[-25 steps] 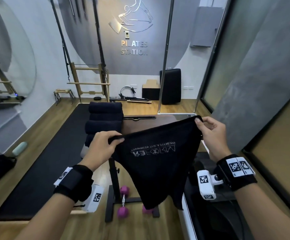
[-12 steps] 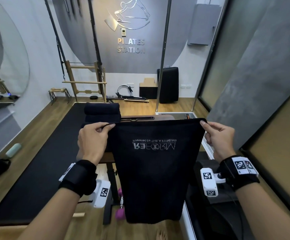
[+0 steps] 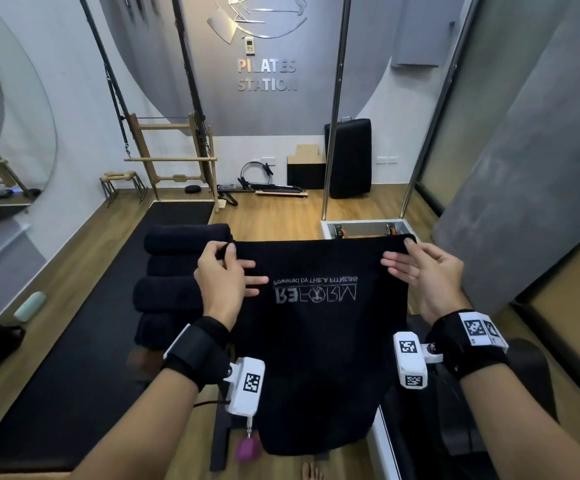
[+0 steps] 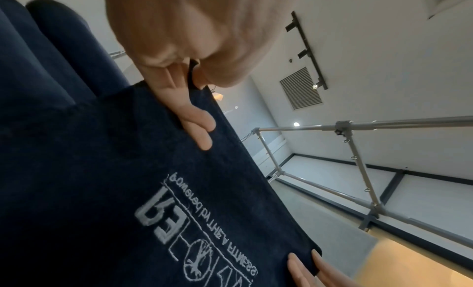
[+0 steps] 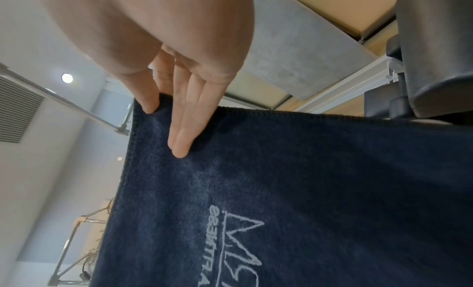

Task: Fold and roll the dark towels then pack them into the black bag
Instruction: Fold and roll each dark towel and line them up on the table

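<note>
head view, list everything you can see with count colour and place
held towel: one, dark navy with pale stitched lettering, hanging spread between both hands
rolled towels: about four, dark navy, stacked left of the held towel
floor mat: one, black, on the wood floor at left
upright pad: one, black, standing against the far wall
wooden ladder frame: one, pale wood, far left by the wall
wall sign: one, silver letters, on the grey far wall
pink weight: at least one, bottom centre on the floor, blurred
left hand: pinches the towel's top left corner
right hand: pinches the towel's top right corner
</note>
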Motion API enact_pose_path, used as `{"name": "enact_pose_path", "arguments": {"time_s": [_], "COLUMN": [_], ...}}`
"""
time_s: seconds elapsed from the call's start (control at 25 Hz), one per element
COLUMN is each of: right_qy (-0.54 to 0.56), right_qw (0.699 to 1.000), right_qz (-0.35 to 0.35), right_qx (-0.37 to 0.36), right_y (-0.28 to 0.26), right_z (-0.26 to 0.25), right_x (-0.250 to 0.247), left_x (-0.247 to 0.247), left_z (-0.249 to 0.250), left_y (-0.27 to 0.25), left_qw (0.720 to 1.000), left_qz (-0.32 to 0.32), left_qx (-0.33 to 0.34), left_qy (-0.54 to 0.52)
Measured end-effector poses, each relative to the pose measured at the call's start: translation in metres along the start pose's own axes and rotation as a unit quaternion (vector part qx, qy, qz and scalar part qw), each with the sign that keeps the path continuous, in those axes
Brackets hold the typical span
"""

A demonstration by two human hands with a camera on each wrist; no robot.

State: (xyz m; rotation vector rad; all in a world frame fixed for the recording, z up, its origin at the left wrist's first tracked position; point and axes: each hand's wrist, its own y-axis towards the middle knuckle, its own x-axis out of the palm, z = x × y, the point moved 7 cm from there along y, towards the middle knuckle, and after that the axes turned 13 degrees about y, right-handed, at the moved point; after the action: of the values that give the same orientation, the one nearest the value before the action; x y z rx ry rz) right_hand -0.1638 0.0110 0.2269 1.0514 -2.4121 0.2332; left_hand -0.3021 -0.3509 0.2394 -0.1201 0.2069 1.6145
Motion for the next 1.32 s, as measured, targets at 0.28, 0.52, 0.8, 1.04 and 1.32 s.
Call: {"name": "enact_pose_path", "arguments": {"time_s": [0.28,0.52,0.8,1.04,1.32], "right_qy": [-0.042,-0.098,-0.131,-0.123,-0.170], "right_qw": [0.994,0.977,0.957,0.956,0.962], "right_qz": [0.033,0.056,0.060,0.042,-0.018], "right_qx": [0.091,0.181,0.251,0.264,0.213], "right_y": [0.100,0.166,0.220,0.220,0.151], "right_z": [0.074,0.141,0.191,0.208,0.168], "right_x": [-0.021,-0.021,-0.012,-0.010,-0.006], "left_x": [0.075,0.119,0.142,0.157,0.133], "left_z": [-0.049,-0.091,-0.125,-0.149,-0.129], "left_y": [0.090,0.144,0.196,0.182,0.115], "left_qw": [0.995,0.986,0.968,0.976,0.960], "left_qz": [0.059,0.087,0.114,0.001,-0.082], "left_qx": [-0.077,-0.108,-0.171,-0.185,0.011], "left_qy": [0.004,0.097,0.146,0.114,0.269]}}
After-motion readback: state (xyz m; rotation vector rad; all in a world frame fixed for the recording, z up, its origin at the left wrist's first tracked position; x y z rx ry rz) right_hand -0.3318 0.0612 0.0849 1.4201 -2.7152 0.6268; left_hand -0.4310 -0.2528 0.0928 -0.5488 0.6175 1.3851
